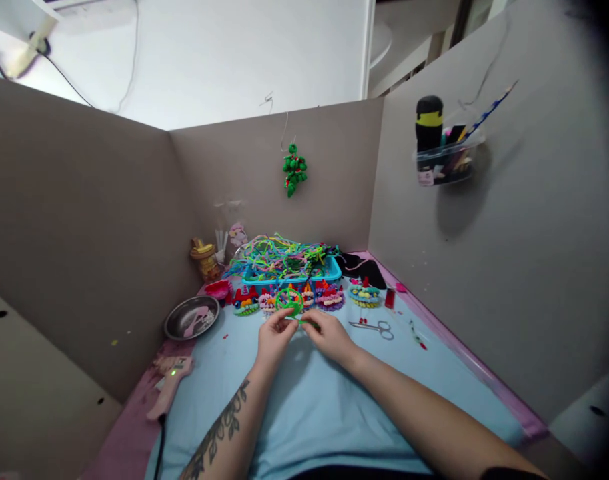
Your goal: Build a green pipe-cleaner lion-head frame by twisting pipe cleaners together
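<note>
My left hand (pixel 275 339) and my right hand (pixel 331 339) are close together above the blue cloth (pixel 314 413), near the middle of the table. Between them is a bright green cord (pixel 290 303), looped into rings above my fingertips. Thumb and fingers of each hand pinch a part of it; the exact grip is too small to make out. Just behind stands a row of colourful coiled pieces, among them a red and green one (pixel 247 303) and a purple and pink one (pixel 329 297). To the right of my right hand lie metal scissors (pixel 360 325).
A blue tray (pixel 257 283) heaped with coloured cords stands at the back. On the left are a metal bowl (pixel 171 328) and a pink glue gun (pixel 168 393) with a cable. Grey panels (pixel 329 153) enclose the table; a clear container (pixel 447 170) hangs on the right one.
</note>
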Tool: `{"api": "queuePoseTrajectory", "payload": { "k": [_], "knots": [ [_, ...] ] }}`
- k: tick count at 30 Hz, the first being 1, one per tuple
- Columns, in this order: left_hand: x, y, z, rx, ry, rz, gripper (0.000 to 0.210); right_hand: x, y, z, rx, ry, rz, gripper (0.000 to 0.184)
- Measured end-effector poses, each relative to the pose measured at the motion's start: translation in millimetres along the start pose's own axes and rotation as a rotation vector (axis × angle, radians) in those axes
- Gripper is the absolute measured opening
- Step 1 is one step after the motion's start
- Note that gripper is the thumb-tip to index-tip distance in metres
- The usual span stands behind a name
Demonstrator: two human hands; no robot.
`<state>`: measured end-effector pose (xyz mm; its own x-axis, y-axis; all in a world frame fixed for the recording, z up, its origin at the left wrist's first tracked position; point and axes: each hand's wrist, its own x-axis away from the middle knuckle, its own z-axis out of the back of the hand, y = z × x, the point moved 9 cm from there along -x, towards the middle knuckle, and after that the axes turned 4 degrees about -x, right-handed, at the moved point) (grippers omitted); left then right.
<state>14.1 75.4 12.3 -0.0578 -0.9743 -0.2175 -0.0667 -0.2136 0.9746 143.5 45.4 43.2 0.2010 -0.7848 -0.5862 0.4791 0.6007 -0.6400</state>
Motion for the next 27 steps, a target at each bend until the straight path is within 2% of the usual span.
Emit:
{"api": "queuePoseTrajectory", "payload": {
  "k": [4, 9, 16, 18, 20, 23, 25, 27],
  "knots": [
    [0, -5, -0.8, 0.024, -0.021, 0.052, 0.046, 0, -3, 1, 0.04, 0.009, 0.009, 0.01],
    [0, -11, 0.2, 0.034, -0.042, 0.118, 0.051, 3, -10, -2, 0.143, -0.044, 0.072, 0.012],
    [3, -8, 5.1, -0.107, 0.023, 0.104, 0.048, 6, -10, -12, 0.294, -0.083, 0.11, 0.012],
    [2, -6, 8.0, -0.104, 0.046, 0.09, 0.045, 5, -8, -9, 0.234, -0.07, 0.08, 0.012],
    [1, -5, 11.6, -0.043, 0.062, 0.082, 0.039, 2, -5, 3, 0.128, -0.002, 0.036, 0.012],
    [-2, -8, 12.2, 0.047, 0.024, 0.111, 0.033, -3, -1, 23, -0.027, 0.101, 0.021, 0.01],
    [-3, -11, 7.8, 0.052, -0.043, 0.135, 0.031, -6, -2, 25, -0.092, 0.045, 0.058, 0.009],
    [-3, -11, 2.4, 0.033, -0.107, 0.133, 0.029, -6, -3, 19, -0.126, -0.075, 0.086, 0.009]
  ]
}}
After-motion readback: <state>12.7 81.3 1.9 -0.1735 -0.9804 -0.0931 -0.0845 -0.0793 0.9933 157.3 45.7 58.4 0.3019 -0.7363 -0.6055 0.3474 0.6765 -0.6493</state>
